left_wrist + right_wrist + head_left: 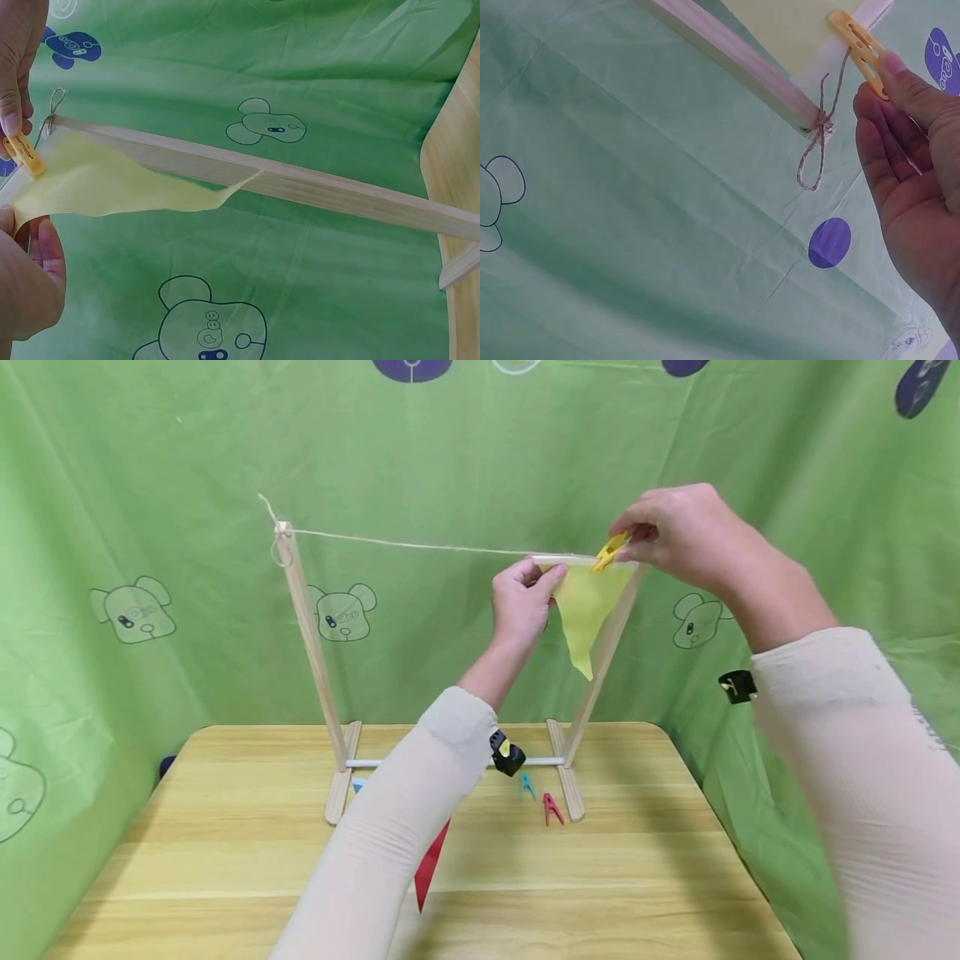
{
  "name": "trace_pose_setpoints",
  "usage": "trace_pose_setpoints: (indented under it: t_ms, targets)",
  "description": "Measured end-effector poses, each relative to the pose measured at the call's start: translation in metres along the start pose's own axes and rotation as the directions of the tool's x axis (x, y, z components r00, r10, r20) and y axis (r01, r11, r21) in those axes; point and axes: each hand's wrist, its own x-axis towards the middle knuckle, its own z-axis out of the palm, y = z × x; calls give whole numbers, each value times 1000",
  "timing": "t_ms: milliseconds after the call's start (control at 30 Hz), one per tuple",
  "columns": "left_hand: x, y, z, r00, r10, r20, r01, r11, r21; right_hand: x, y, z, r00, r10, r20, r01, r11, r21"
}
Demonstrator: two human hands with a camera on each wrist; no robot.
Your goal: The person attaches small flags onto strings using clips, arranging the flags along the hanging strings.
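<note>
A yellow triangular pennant with a white top band hangs at the right end of a string tied between two wooden posts. My left hand pinches the band's left end between thumb and fingers. Higher up on the right, my right hand pinches a yellow clothespin by its handle end. The clothespin's tip sits over the white band and string near the right post; whether it is fully clamped, I cannot tell. In the left wrist view the pennant's pointed end curls to one side.
On the wooden table lie a blue clothespin, a red clothespin and a red pennant, partly behind my left sleeve. The left post stands on a wooden foot. A green printed curtain surrounds the table.
</note>
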Motion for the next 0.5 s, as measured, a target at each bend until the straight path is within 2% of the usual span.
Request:
trace_pose_setpoints:
  t_ms: [267,500]
  targets:
    - [1,4,-1,1000,-25,11,24,999,33,1,-2,0,998,42,46,-42,999,-8]
    - [1,7,-3,998,-49,28,47,996,82,1,-3,3,995,75,67,-78,996,36]
